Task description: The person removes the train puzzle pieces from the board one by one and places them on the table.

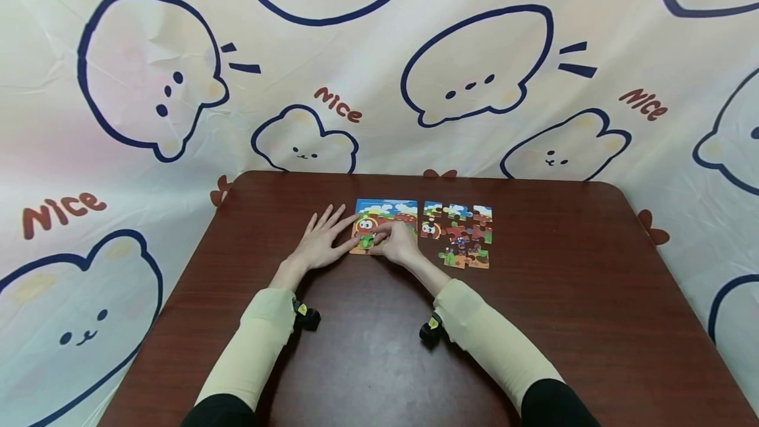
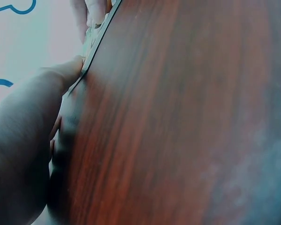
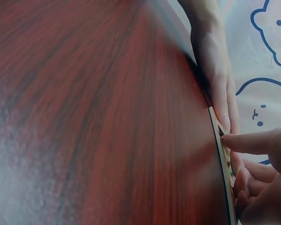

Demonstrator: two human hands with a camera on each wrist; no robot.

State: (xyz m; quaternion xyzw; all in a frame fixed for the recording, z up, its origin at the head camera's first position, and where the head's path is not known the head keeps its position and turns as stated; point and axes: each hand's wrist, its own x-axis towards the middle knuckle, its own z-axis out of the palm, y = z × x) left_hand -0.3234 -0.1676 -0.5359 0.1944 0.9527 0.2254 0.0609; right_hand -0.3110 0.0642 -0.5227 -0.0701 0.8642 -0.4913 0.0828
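A flat puzzle board (image 1: 388, 208), printed with blue sky, clouds, red shapes and a round-eyed figure, lies on the brown table. My left hand (image 1: 319, 244) rests at its left side with fingers spread; the thumb reaches the lower left corner. Over the lower part of the board is my right hand (image 1: 398, 242), fingers curled and thumb low, pinching a greenish puzzle piece (image 1: 365, 241) at the bottom left. In the right wrist view, the right thumb (image 3: 248, 143) touches the board's near edge, partly hiding the piece. Seen from the left wrist, the left thumb (image 2: 65, 72) touches that edge.
Just right of the board, several loose jigsaw pieces (image 1: 458, 236) lie spaced in rows, one showing a round-eyed face. The dark brown table (image 1: 563, 269) extends around them. A pale curtain (image 1: 379, 58) with bear outlines hangs behind the table.
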